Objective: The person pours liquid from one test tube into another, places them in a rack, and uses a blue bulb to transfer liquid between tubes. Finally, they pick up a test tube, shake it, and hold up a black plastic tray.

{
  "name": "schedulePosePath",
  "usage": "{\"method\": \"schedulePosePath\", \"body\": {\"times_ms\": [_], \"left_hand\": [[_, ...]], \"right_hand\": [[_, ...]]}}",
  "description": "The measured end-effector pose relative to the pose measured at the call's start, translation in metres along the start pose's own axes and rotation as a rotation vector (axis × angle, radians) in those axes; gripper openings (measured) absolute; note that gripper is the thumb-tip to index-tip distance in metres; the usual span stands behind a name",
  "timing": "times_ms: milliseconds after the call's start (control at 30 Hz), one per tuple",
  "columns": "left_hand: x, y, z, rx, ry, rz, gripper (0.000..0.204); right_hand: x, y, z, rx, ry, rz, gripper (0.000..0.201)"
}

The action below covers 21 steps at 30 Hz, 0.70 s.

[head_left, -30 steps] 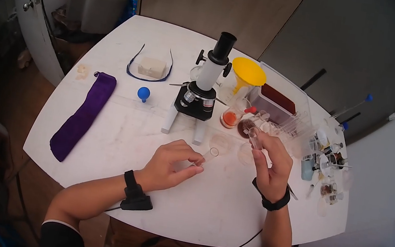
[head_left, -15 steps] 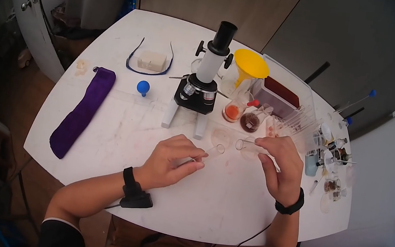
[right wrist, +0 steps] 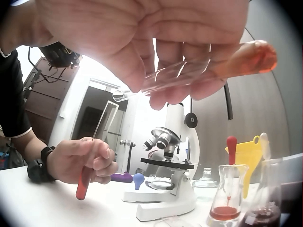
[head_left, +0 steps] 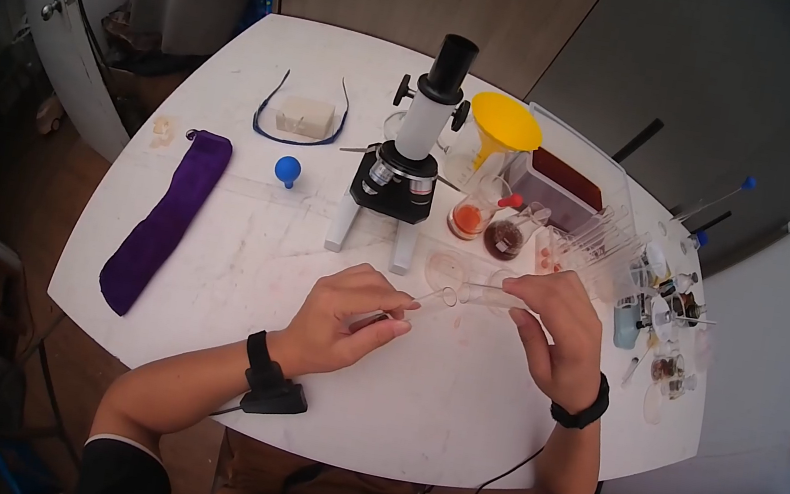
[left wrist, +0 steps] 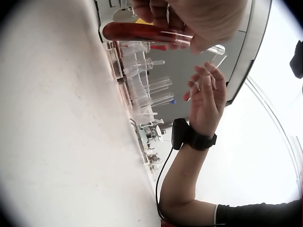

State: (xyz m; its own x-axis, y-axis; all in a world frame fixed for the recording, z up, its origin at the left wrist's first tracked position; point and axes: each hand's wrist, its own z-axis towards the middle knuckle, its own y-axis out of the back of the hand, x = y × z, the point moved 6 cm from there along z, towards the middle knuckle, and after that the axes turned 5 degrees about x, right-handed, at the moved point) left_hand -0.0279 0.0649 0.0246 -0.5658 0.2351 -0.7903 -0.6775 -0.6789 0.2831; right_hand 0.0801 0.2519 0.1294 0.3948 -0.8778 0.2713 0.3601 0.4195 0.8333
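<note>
My left hand (head_left: pixel 334 319) pinches a glass test tube (left wrist: pixel 142 33) with dark red liquid in its rounded end, its open mouth up and leaning right. In my right hand (head_left: pixel 559 336), thumb and fingers hold a second test tube (right wrist: pixel 251 59), which lies nearly level. Orange liquid sits toward that tube's closed end, and its clear mouth end points left. The two mouths meet or overlap in the head view, in front of the microscope (head_left: pixel 420 139).
Behind my right hand stand an orange-liquid flask (head_left: pixel 467 219), a dark-liquid flask (head_left: pixel 503 239), a yellow funnel (head_left: pixel 506 121) and several upright tubes (head_left: pixel 608 242). Small glassware crowds the right edge. At left lie a purple pouch (head_left: pixel 172 216), a blue bulb (head_left: pixel 288 170) and glasses (head_left: pixel 294 140).
My right hand has moved a little right and tipped its test tube toward level, bringing the mouth leftward to the left tube's mouth. My left hand has stayed nearly still.
</note>
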Motion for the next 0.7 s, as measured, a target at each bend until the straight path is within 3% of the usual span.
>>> {"method": "schedulePosePath", "body": {"times_ms": [700], "left_hand": [[0.0001,-0.0008,-0.0006,0.018,0.024,-0.023,0.023]], "right_hand": [[0.0046,0.0008,-0.0004,0.034,-0.004,-0.010,0.032]]}}
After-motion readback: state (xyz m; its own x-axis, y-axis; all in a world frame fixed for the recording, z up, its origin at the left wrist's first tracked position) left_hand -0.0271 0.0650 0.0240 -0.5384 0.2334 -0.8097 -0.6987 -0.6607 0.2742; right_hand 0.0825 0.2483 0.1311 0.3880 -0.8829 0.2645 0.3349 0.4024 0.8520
